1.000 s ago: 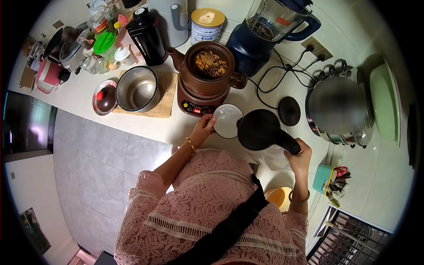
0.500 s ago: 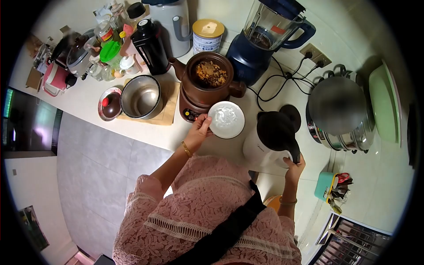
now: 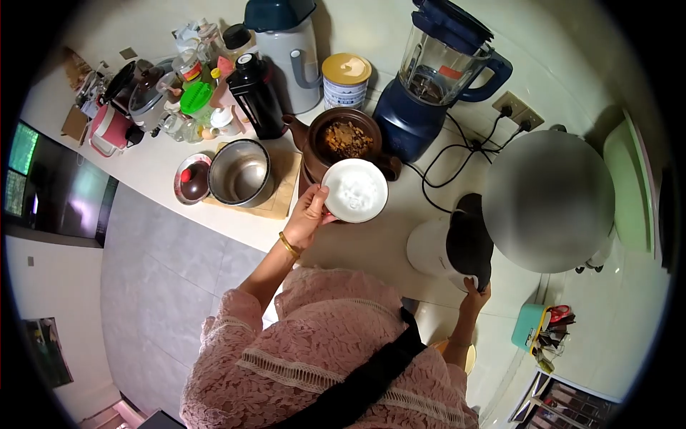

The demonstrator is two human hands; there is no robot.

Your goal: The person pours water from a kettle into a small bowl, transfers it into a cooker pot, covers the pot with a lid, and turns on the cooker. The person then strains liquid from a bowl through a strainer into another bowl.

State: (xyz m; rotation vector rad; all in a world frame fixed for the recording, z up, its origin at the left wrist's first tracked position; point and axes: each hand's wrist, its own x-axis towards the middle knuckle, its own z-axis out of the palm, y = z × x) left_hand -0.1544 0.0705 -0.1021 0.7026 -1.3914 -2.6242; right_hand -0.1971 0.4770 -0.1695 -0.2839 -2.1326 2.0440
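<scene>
My left hand [image 3: 309,209] is closed on the rim of a white bowl [image 3: 356,190], its thumb over the edge. Something clear and shiny, like water, shows inside the bowl. The bowl overlaps the front of a brown clay pot [image 3: 314,161], whose open top shows brown and yellowish chopped pieces [image 3: 348,139]. On the right, my right hand [image 3: 474,292] grips the handle of a white electric kettle [image 3: 429,247] with a black top. Whether the kettle touches the counter is hard to tell.
Left of the pot, a metal pot [image 3: 241,174] stands on a brown board [image 3: 286,179] beside a dark lid [image 3: 193,181] with a red knob. Behind are a black flask [image 3: 261,100], a tin [image 3: 346,82] and a blender [image 3: 421,100] with loose cords [image 3: 432,168]. A blurred grey disc [image 3: 549,200] is right.
The white bowl has come up closer to the camera and slightly left, over the clay pot's front. The kettle has shifted right with my right hand, and its black top now faces more rightward.
</scene>
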